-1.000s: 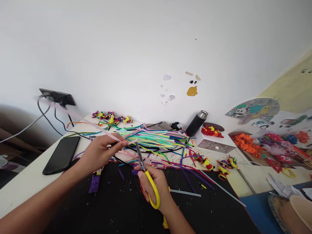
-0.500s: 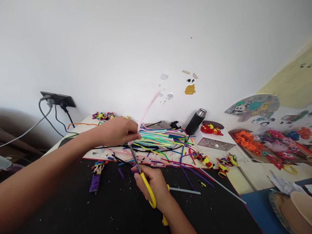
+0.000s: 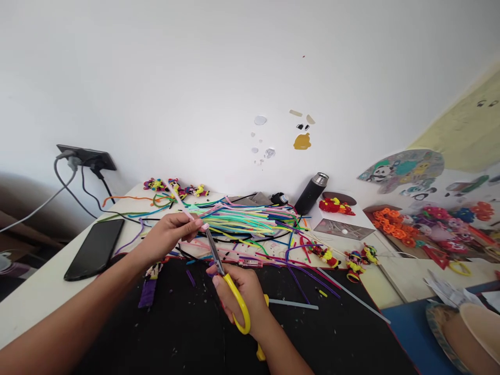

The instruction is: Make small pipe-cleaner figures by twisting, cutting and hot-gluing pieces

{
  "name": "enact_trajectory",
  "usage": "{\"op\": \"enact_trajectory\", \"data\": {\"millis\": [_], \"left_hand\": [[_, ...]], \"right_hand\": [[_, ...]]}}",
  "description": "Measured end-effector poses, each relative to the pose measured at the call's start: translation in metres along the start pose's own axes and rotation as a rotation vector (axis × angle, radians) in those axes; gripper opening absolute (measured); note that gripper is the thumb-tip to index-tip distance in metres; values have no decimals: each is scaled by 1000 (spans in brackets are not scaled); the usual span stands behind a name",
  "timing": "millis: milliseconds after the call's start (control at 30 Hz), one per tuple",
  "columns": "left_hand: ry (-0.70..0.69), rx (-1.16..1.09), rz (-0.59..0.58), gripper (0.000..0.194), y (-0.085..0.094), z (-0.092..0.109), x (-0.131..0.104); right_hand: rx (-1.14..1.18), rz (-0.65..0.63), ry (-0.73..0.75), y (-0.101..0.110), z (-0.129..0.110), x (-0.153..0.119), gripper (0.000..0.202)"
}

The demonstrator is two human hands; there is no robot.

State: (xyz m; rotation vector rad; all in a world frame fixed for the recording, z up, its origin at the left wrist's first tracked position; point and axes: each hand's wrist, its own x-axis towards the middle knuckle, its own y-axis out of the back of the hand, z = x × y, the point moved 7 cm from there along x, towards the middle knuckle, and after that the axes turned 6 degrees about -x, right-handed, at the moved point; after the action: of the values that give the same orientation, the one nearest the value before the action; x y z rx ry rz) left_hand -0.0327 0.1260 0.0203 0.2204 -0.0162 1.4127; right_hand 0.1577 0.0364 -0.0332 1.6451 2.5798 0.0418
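My left hand [image 3: 174,232] pinches a pale pink pipe cleaner [image 3: 179,200], which slants up and to the left, its lower end at the scissor tips. My right hand [image 3: 244,297] is closed round the yellow handle of the scissors [image 3: 216,255], whose metal blades point up and left to the pink end. Behind both hands lies a long pile of coloured pipe cleaners [image 3: 250,219]. A small figure with a purple base [image 3: 147,293] rests on the black mat [image 3: 175,333], partly behind my left forearm.
A phone [image 3: 94,250] lies at the left. A black flask [image 3: 311,194] leans by a white box [image 3: 339,224] at the back. Small figures [image 3: 354,265] stand to the right, with loose purple and grey stems [image 3: 295,304] near them. Cables hang from a power strip [image 3: 86,156].
My left hand has moved left and down, and the pink pipe cleaner now leans left instead of right. The phone has come into view. My right hand with the scissors has barely moved.
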Motion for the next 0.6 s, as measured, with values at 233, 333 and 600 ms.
{"op": "enact_trajectory", "data": {"millis": [233,333,600], "left_hand": [[-287,349,84,31,7,52,-20],[-367,479,116,28,8,69,-19],[-625,1002,25,35,-32,92,-32]], "right_hand": [[38,-9,-27,-4,5,3,63],[19,-7,-51,-5,6,3,63],[6,21,-72,-4,7,3,62]]}}
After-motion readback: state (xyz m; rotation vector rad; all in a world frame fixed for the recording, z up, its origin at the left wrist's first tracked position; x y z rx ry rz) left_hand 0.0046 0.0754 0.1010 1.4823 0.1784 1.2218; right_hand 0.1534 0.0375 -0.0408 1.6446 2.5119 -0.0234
